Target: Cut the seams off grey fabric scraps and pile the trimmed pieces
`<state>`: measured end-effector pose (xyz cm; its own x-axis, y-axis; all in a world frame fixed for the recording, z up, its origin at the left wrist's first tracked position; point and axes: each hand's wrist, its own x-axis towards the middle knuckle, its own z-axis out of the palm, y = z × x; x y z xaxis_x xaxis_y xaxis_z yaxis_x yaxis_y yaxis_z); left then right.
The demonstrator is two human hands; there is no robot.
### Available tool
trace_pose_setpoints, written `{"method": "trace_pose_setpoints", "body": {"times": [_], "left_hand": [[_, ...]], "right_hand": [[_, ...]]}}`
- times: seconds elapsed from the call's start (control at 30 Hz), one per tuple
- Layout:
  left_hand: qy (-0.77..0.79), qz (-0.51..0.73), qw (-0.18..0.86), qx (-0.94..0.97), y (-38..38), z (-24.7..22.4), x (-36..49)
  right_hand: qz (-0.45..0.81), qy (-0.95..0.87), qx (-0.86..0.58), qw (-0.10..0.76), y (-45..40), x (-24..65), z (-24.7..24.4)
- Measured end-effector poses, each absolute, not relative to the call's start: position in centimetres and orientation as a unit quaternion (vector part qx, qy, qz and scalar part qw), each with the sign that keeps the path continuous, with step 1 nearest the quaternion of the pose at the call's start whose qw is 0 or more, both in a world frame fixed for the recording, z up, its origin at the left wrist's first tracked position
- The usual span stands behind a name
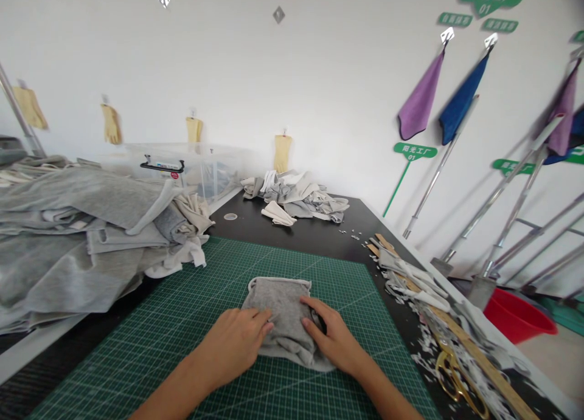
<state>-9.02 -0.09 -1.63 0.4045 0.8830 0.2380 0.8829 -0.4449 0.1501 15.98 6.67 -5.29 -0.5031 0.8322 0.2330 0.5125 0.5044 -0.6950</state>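
A folded piece of grey fabric with a pale rolled edge along its far side lies on the green cutting mat. At its left side my left hand is closed, with the thumb and curled fingers pressed together on the cloth. My right hand holds the right side, the index finger and thumb on top of the cloth. A dark gap shows between them, and its other fingers are mostly hidden. The near edge of the fabric is rumpled.
Grey fabric pieces are heaped at the left, before a clear plastic box. More scraps lie at the back. Along the right edge are gold-handled scissors, a wooden ruler and cuttings. A red bucket stands beyond.
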Motion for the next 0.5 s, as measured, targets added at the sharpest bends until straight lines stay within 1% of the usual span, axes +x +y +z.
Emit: {"method": "trace_pose_setpoints", "body": {"times": [0.17,0.37,0.5], "left_hand": [[0.526,0.157,0.013,0.835,-0.08,-1.7,-8.86],[0.532,0.137,0.019,0.835,-0.05,-1.68,-8.97],[0.541,0.158,0.019,0.826,0.12,-1.63,-9.07]], "right_hand": [[0.283,-0.821,-0.409,0.279,6.73,16.08,-5.46],[0.284,-0.821,-0.409,0.281,6.84,16.03,-5.59],[0.282,-0.822,-0.408,0.281,6.76,16.06,-5.66]]}}
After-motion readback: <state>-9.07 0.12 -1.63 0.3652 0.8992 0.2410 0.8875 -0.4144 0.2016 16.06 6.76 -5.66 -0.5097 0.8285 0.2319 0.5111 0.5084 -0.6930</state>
